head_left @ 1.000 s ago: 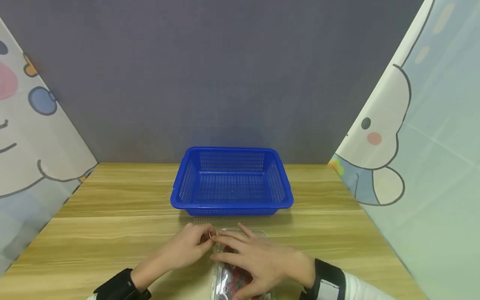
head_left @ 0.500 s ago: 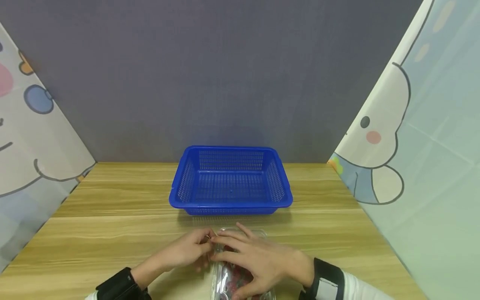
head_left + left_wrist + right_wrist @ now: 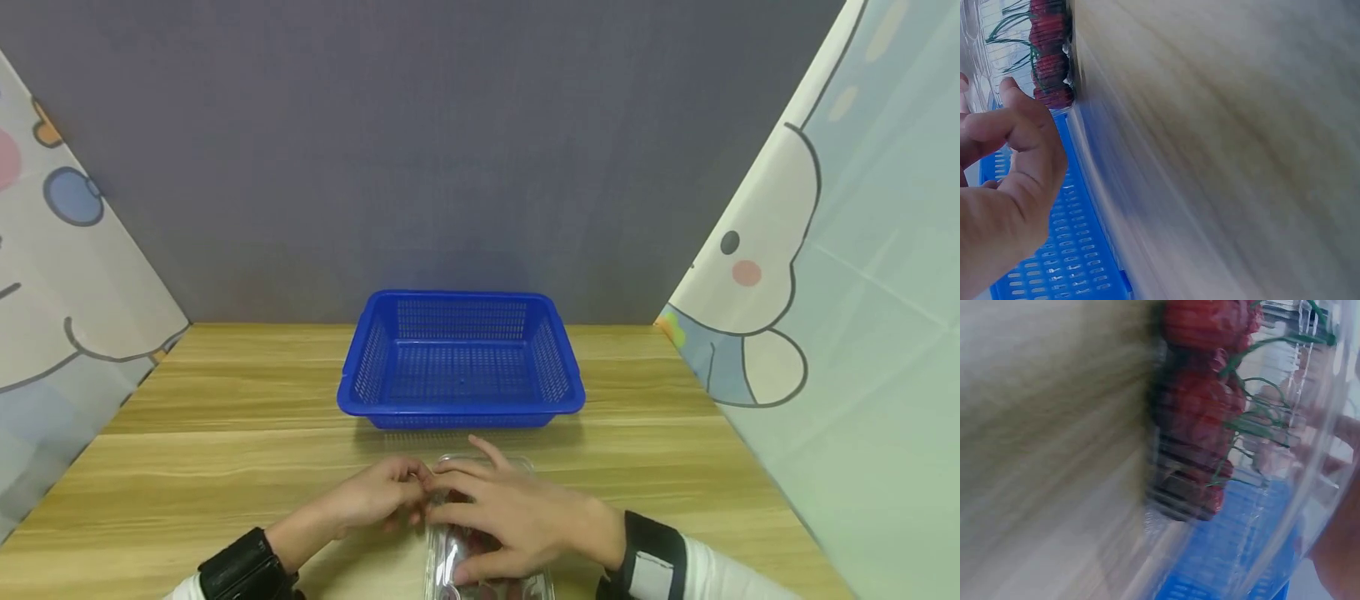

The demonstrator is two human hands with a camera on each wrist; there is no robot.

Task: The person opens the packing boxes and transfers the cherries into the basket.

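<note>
A clear plastic box [image 3: 457, 550] lies at the front of the table, mostly covered by my right hand. Inside are dark red fruits [image 3: 1197, 412] with thin green stems; plastic glare and blur make their kind hard to tell. My left hand [image 3: 375, 496] is at the box's upper left edge, thumb and forefinger bent together there; the left wrist view shows its bent fingers [image 3: 1029, 112] against the plastic. My right hand [image 3: 517, 512] rests on the box top with its fingers spread, the forefinger close to my left fingertips.
Just beyond the box stands a blue plastic basket [image 3: 461, 367] with slotted sides and nothing inside. The wooden table [image 3: 225, 417] meets a dark grey wall [image 3: 465, 150] behind, and cartoon-printed sheets [image 3: 757, 275] flank both sides.
My left fingers have shifted slightly at the box edge, and its lower fingers now hang down. My right hand has moved a little, its thumb drawing up and left across the box.
</note>
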